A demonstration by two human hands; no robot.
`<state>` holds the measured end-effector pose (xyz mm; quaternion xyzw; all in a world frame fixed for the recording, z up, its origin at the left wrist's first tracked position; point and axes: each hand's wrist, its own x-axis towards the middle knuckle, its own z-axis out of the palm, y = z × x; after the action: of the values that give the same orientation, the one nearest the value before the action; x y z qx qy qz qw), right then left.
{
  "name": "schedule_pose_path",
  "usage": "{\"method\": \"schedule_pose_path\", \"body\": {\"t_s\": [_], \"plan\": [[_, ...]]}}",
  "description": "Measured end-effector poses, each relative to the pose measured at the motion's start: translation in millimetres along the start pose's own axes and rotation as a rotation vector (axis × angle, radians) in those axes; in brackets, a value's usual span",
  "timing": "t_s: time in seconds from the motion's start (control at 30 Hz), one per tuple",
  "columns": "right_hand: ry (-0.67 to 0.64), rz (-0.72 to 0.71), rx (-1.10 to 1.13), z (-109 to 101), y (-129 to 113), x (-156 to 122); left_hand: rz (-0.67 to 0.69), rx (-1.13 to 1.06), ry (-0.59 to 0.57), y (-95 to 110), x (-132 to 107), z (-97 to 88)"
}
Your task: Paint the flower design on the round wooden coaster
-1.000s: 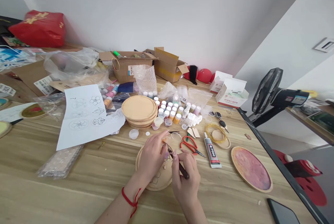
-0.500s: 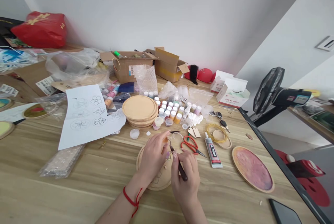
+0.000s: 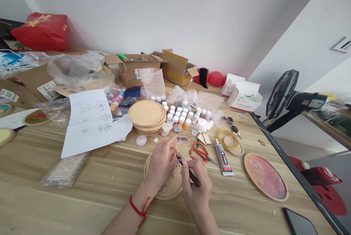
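Observation:
My left hand (image 3: 160,163), with a red string at the wrist, rests over a round wooden plate (image 3: 164,187) that carries a faint drawn pattern. Its fingers are pinched on something small that I cannot make out. My right hand (image 3: 195,184) is closed round a thin dark tool (image 3: 192,176), whose tip points up-left to the spot between both hands above the plate. Red-handled scissors (image 3: 201,152) and a B-7000 glue tube (image 3: 223,160) lie just to the right.
A stack of wooden plates (image 3: 146,116), several small paint jars (image 3: 178,116), a flower pattern sheet (image 3: 91,123), a coil of gold wire (image 3: 226,136), a pink-filled plate (image 3: 265,176), cardboard boxes (image 3: 137,68), a phone (image 3: 300,224) and a fan (image 3: 282,94) surround the hands.
The right hand has tilted the dark tool slightly, its rear end dropping to the right. The left hand stays pinched over the plate.

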<state>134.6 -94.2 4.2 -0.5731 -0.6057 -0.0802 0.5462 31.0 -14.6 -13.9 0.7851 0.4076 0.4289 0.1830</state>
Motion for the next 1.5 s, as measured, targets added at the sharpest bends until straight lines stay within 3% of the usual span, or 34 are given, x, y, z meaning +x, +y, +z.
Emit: {"method": "schedule_pose_path", "body": {"t_s": [0.3, 0.87, 1.5], "plan": [[0.002, -0.002, 0.007, -1.0, 1.1, 1.3, -0.032, -0.018, -0.014, -2.6, -0.6, -0.1], [-0.135, -0.043, 0.052, -5.5, -1.3, -0.3, -0.1, -0.085, -0.022, 1.7, 0.9, -2.9], [-0.093, -0.062, -0.016, -3.8, -0.3, -0.5, -0.104, -0.07, -0.017, 3.3, 2.6, -4.1]]}}
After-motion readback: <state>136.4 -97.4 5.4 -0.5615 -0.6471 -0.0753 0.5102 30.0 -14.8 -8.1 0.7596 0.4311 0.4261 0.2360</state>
